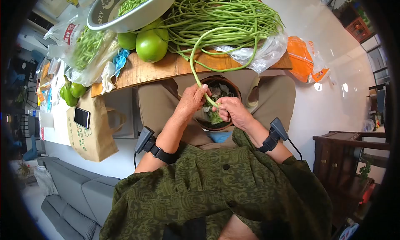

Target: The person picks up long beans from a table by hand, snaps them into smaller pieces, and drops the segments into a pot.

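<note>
A long green bean (194, 58) curves down from the wooden table's front edge to my hands. My left hand (193, 99) is closed around the bean a little above its lower end. Close beside it on the right, my right hand (231, 110) pinches that lower end. Below both hands, between the knees, stands a round bin (237, 90) with green and pale scraps inside. A big pile of long beans (225, 21) lies on the wooden table (146, 71), partly over a clear plastic bag (266, 52).
A grey basin (131, 21) of cut beans overhangs green round vegetables (152, 45). Further left are a bag of bean pieces (87, 48), a blue mask (121, 61) and a phone (81, 117) on a paper bag (93, 140). An orange packet (301, 58) lies at the table's right end.
</note>
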`<state>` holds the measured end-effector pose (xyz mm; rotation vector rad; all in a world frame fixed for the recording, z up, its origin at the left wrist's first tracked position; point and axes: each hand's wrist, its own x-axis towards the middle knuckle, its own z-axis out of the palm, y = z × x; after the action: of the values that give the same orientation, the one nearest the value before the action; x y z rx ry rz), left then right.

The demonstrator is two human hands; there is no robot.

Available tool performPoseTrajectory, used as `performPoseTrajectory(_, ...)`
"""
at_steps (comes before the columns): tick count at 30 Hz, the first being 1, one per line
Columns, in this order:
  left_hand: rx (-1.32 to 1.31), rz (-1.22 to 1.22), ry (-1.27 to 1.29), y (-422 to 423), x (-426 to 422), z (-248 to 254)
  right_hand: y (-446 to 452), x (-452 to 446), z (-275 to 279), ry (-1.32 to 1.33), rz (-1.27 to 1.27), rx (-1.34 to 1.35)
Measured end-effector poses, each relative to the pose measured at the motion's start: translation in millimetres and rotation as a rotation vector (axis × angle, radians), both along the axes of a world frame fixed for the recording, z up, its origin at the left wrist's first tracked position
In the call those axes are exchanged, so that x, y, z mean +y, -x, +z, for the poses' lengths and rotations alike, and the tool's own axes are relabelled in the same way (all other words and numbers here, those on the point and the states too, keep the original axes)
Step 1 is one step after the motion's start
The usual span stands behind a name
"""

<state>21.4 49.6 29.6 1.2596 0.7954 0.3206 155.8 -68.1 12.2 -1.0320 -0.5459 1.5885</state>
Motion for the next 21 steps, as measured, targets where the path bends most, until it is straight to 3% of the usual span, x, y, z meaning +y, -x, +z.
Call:
performPoseTrajectory(3,0.018,-0.04,0.114,3,1,5,1,0,-5,0.012,0.062,-0.059)
performPoseTrajectory(7,0.021,-0.017,0.022,0,-3,-4,0,5,-28,0.043,0.069,-0.222)
performPoseTrajectory(9,0.068,0.012,-0.276,-3,-9,-9,0,8,-30,-0.233,-0.055,-1.231)
performPoseTrajectory(12,0.06,0.049,-0.304,-8,-17,-9,6,11,-26,-0.033,-0.081,-1.367)
performPoseTrajectory(15,-0.02,0.077,-0.222,-10,-22,-9,5,9,-24,-0.042,-0.239,-1.417)
performPoseTrajectory(18,-0.034,0.064,-0.234,-13,-30,-2,2,10,-48,0.025,-0.238,-1.52)
performPoseTrajectory(19,-0.037,0.059,-0.235,-15,-32,4,-7,5,-53,0.029,-0.243,-1.523)
performPoseTrajectory(21,-0.123,0.075,-0.198,-14,-29,15,-19,5,-39,0.266,-0.134,-0.241)
